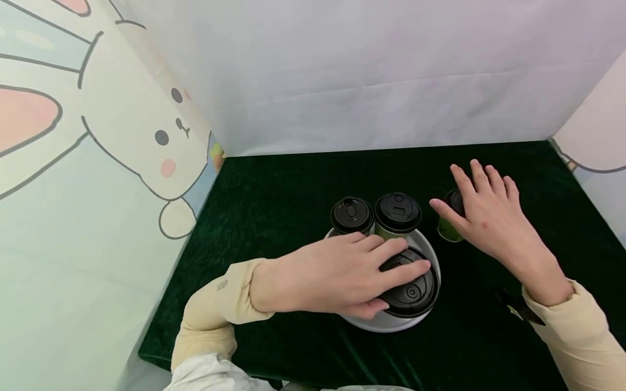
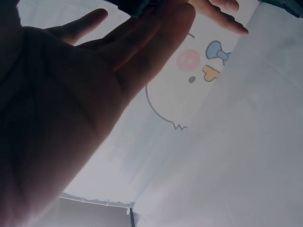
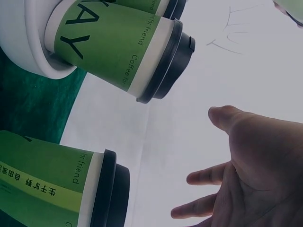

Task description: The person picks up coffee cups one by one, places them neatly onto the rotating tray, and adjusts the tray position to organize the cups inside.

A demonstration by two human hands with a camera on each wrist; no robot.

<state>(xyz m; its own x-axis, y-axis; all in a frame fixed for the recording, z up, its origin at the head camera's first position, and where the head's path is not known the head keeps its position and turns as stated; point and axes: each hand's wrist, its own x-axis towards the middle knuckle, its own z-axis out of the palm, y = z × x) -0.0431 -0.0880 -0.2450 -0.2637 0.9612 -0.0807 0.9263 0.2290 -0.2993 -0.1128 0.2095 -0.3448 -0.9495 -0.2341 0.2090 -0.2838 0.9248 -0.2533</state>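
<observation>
My left hand (image 1: 337, 274) lies over the front cup's black lid (image 1: 413, 290), index finger stretched across its top and thumb by its near left side. In the left wrist view the fingers (image 2: 156, 52) look fairly straight. Two more lidded paper cups, a left one (image 1: 351, 214) and a right one (image 1: 398, 212), stand behind it on a round pale tray (image 1: 386, 326). My right hand (image 1: 494, 222) is spread beside a separate green cup (image 1: 447, 231), partly covering it from above. In the right wrist view that cup (image 3: 52, 179) stands apart from the fingers (image 3: 208, 175).
A dark green velvet cloth (image 1: 274, 217) covers the table. White fabric (image 1: 381, 98) rises behind it, and a rabbit-printed panel (image 1: 122, 125) borders the left side. Green sleeves with "Coffee for friend" print wrap the cups (image 3: 109, 47).
</observation>
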